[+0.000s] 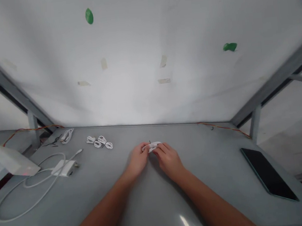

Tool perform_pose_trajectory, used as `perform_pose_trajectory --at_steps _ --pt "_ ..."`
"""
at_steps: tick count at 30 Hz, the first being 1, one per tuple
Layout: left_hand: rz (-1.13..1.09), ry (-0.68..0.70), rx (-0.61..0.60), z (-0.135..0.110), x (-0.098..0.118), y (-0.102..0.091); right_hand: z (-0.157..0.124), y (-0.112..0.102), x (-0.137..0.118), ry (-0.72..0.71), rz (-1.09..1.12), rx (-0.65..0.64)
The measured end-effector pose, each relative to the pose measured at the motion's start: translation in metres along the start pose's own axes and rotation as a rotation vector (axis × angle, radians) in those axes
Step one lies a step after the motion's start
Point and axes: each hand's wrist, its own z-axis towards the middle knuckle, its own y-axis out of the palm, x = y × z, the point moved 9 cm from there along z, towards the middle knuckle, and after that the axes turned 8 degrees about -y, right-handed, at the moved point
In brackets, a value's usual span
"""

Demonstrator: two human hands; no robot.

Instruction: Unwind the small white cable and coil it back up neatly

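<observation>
Both of my hands meet at the middle of the grey table around a small coiled white cable. My left hand pinches the cable's left end. My right hand grips its right side, fingers curled over it. A thin dark tie seems to stick up from the bundle. Two more bundled white cables lie to the left, apart from my hands.
A white charger with a long looped cord lies at the left, beside a white box. Another white cable bundle sits at the far left back. A dark tablet lies at the right edge. A white wall stands behind.
</observation>
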Motion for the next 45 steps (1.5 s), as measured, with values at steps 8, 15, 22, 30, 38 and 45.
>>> perform_pose_trajectory --at_steps 8,15,22,30,38,45 --pt "0.386 0.185 0.1 -0.016 0.019 0.006 0.003 0.002 0.004 0.054 0.104 0.015" --pt "0.286 0.144 0.091 -0.015 0.017 0.004 -0.001 0.012 0.014 0.186 0.064 -0.055" --pt "0.221 0.124 0.12 -0.011 0.012 -0.003 0.008 0.011 0.005 0.126 0.16 -0.074" --pt "0.365 0.178 0.067 -0.011 0.01 0.007 0.006 0.019 0.007 0.157 0.17 -0.156" --pt "0.374 0.101 0.087 -0.002 0.005 -0.002 0.006 0.024 0.017 0.216 0.238 -0.152" --pt "0.633 0.224 0.062 -0.012 0.021 0.012 0.009 0.022 0.006 0.157 0.127 -0.212"
